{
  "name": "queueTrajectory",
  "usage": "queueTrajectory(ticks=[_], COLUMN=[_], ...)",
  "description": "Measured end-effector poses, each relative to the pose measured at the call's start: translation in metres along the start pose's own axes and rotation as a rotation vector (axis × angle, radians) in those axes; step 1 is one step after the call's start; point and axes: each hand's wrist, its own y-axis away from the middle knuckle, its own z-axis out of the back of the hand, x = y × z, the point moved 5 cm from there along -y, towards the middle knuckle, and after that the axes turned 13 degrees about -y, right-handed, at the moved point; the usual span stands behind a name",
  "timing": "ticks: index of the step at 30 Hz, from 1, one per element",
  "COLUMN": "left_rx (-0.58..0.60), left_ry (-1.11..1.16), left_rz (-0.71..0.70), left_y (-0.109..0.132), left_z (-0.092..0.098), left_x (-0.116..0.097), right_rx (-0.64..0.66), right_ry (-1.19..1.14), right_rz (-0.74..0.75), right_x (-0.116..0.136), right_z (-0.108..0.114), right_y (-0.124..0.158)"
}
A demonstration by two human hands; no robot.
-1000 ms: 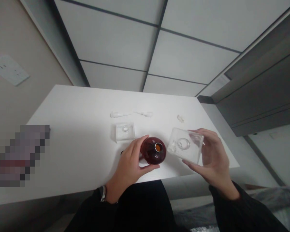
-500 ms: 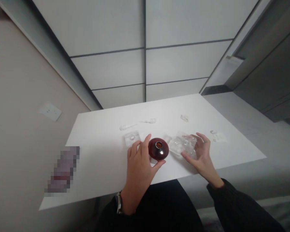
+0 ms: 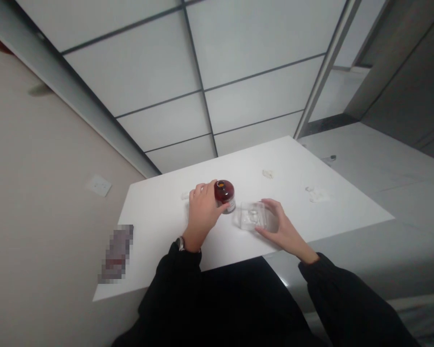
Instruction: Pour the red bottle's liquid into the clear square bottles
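My left hand (image 3: 202, 214) is wrapped round a dark red glass bottle (image 3: 224, 195) with an open mouth, standing upright on the white table (image 3: 159, 217). Just to its right, my right hand (image 3: 280, 229) holds a clear square plastic box (image 3: 253, 215) that rests on the table, fingers along its near and right sides. Something small and pale lies inside the box; I cannot make out what it is. Both sleeves are black, and a watch sits on my left wrist.
Small clear and white bits lie farther back on the table (image 3: 267, 174) and at the right (image 3: 316, 194). A blurred-out object (image 3: 116, 253) lies near the table's left edge. A beige wall with a socket plate (image 3: 99, 185) stands on the left.
The view has swung and pulled back. My left hand shifted the red bottle farther from me, and my right hand lowered the clear box from the air onto the table.
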Motion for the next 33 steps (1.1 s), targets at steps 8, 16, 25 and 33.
queueTrajectory(ticks=[8,16,25,33], left_rx=[-0.12,-0.015,-0.017,0.03], left_ry=[0.2,0.455,0.609,0.668], left_rz=[-0.005,0.173,0.228,0.218], left_y=[0.025,0.069,0.073,0.076], left_z=[0.005,-0.044,-0.071,-0.087], left_x=[0.065,0.113,0.119,0.124], right_rx=[0.039,-0.106,-0.408,-0.208], right_ry=[0.031,0.129,0.334,0.214], right_rz=[0.004,-0.001,0.207,0.344], right_x=[-0.002,-0.021,0.027,0.069], right_z=[-0.003,0.019,0.042,-0.064], right_y=[-0.003,-0.016,0.002,-0.036])
